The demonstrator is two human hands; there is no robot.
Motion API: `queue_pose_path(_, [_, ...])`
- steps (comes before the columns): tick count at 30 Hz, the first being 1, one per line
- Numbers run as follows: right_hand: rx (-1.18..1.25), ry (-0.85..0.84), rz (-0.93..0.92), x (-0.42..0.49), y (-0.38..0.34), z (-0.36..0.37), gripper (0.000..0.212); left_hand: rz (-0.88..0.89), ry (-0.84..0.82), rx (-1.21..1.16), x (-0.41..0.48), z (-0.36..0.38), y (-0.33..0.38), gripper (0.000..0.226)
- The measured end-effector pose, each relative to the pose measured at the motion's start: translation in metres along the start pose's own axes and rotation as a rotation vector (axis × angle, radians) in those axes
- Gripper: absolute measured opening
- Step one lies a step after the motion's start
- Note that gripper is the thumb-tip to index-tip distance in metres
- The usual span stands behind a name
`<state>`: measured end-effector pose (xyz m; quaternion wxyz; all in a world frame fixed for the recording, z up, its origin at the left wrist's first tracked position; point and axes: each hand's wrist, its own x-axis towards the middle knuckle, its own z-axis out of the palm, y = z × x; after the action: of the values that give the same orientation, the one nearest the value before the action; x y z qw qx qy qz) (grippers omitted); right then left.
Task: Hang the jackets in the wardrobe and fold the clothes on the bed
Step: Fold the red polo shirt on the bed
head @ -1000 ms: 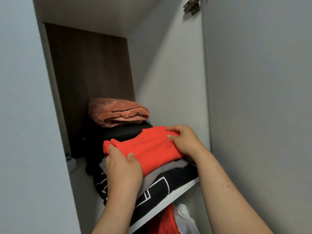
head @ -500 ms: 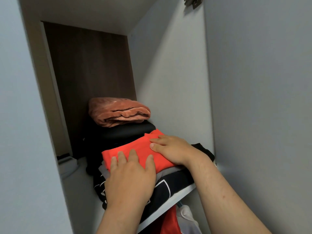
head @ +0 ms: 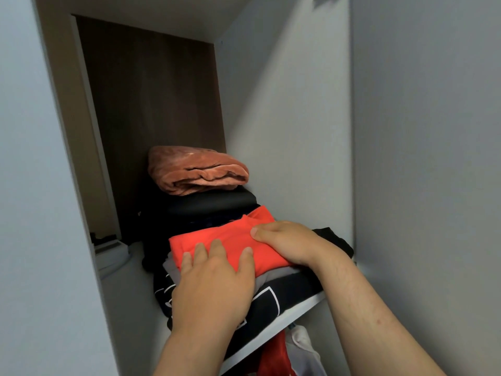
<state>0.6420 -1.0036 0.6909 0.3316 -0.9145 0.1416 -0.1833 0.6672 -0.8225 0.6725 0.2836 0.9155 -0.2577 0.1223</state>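
Red folded top sits atop the clothes stack at near edge of wardrobe shelf, over a grey layer & black printed garment. L hand flat on its near side, fingers straight, apart. R hand lies on its right side, fingers laid out, not clamped. Farther back: rust velvet bundle on black folded pile.

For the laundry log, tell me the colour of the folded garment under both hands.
The folded garment is plain bright orange-red, clearest in the head view.
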Motion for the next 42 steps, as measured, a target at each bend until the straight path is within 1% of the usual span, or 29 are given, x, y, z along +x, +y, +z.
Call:
queue_pose_path(1, [0.006, 0.030, -0.016, -0.002, 0.001, 0.000, 0.034, 0.012, 0.025, -0.009, -0.002, 0.001, -0.001, 0.084])
queue_pose_path(2, [0.013, 0.070, -0.039, -0.005, 0.003, 0.000, 0.026, 0.023, 0.057, -0.021, -0.004, 0.002, -0.002, 0.084])
queue_pose_path(3, [0.017, 0.121, -0.063, -0.009, 0.006, 0.000, 0.027, 0.033, 0.087, -0.037, -0.007, 0.003, -0.004, 0.084])
queue_pose_path(5, [-0.025, 0.227, -0.097, -0.019, 0.014, 0.000, 0.035, 0.065, 0.130, -0.087, -0.012, 0.008, -0.008, 0.077])
queue_pose_path(7, [-0.116, 0.321, -0.120, -0.034, 0.021, 0.002, 0.038, 0.136, 0.183, -0.140, -0.019, 0.012, -0.012, 0.058])
queue_pose_path(8, [-0.156, 0.365, -0.129, -0.041, 0.023, 0.003, 0.039, 0.192, 0.230, -0.151, -0.023, 0.011, -0.013, 0.049])
queue_pose_path(9, [-0.195, 0.404, -0.123, -0.054, 0.026, 0.004, 0.039, 0.267, 0.287, -0.158, -0.029, 0.011, -0.013, 0.046])
queue_pose_path(11, [-0.226, 0.447, -0.124, -0.073, 0.028, 0.004, 0.041, 0.430, 0.394, -0.174, -0.039, 0.012, -0.012, 0.046])
queue_pose_path(12, [-0.238, 0.455, -0.114, -0.085, 0.029, 0.005, 0.042, 0.524, 0.431, -0.218, -0.045, 0.014, -0.011, 0.047])
queue_pose_path(14, [-0.267, 0.457, -0.090, -0.107, 0.029, 0.007, 0.044, 0.694, 0.447, -0.337, -0.055, 0.017, -0.011, 0.043])
queue_pose_path(16, [-0.299, 0.457, -0.051, -0.128, 0.029, 0.011, 0.048, 0.789, 0.448, -0.461, -0.063, 0.022, -0.015, 0.037])
queue_pose_path(18, [-0.332, 0.465, 0.005, -0.147, 0.030, 0.014, 0.051, 0.846, 0.402, -0.548, -0.069, 0.025, -0.019, 0.035])
queue_pose_path(20, [-0.364, 0.480, 0.077, -0.167, 0.028, 0.020, 0.053, 0.858, 0.293, -0.596, -0.074, 0.027, -0.023, 0.038])
queue_pose_path(23, [-0.411, 0.482, 0.174, -0.196, 0.024, 0.032, 0.052, 0.830, 0.084, -0.558, -0.080, 0.031, -0.031, 0.046])
queue_pose_path(25, [-0.448, 0.471, 0.238, -0.215, 0.018, 0.041, 0.053, 0.841, -0.018, -0.535, -0.085, 0.034, -0.039, 0.048])
queue_pose_path(27, [-0.474, 0.473, 0.294, -0.234, 0.011, 0.049, 0.053, 0.827, -0.099, -0.591, -0.090, 0.036, -0.045, 0.050])
queue_pose_path(29, [-0.502, 0.487, 0.352, -0.255, 0.004, 0.057, 0.052, 0.817, -0.156, -0.635, -0.098, 0.035, -0.049, 0.049])
queue_pose_path(32, [-0.536, 0.498, 0.427, -0.288, -0.006, 0.069, 0.052, 0.833, -0.251, -0.640, -0.112, 0.036, -0.052, 0.043])
queue_pose_path(35, [-0.536, 0.540, 0.492, -0.317, -0.014, 0.080, 0.051, 0.850, -0.332, -0.619, -0.124, 0.036, -0.052, 0.049])
queue_pose_path(39, [-0.547, 0.571, 0.557, -0.350, -0.018, 0.094, 0.051, 0.878, -0.398, -0.652, -0.137, 0.045, -0.054, 0.043])
queue_pose_path(42, [-0.555, 0.586, 0.602, -0.376, -0.021, 0.105, 0.051, 0.889, -0.488, -0.646, -0.147, 0.050, -0.055, 0.047])
